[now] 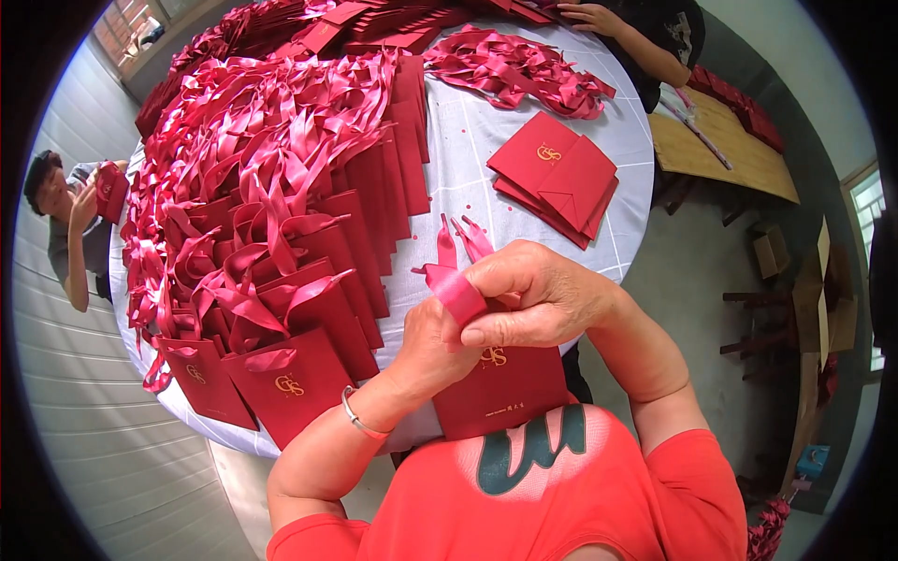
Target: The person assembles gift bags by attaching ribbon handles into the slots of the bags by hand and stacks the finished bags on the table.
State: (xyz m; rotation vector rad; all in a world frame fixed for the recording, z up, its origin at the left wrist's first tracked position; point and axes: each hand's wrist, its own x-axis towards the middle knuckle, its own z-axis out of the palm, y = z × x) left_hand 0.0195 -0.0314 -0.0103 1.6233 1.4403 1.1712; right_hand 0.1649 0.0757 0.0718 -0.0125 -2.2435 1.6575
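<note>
A red paper gift bag (514, 397) with gold print stands at the table's near edge, close against my body. Above it a pink satin ribbon (456, 294) is looped, its cut ends sticking up and away from me. My left hand (432, 338) is closed at the ribbon's lower left side, with its fingertips partly hidden. My right hand (543, 297) pinches the ribbon from the right, thumb below and fingers curled over. The two hands touch or nearly touch, and they cover the bag's top edge.
Many red bags with ribbons (271, 140) crowd the table's left half. Loose ribbons (510, 70) lie at the back, flat red bags (558, 173) at the right on the white tablecloth (449, 150). One person (70, 215) holds a bag at left; another person's arm (645, 56) reaches in at the back.
</note>
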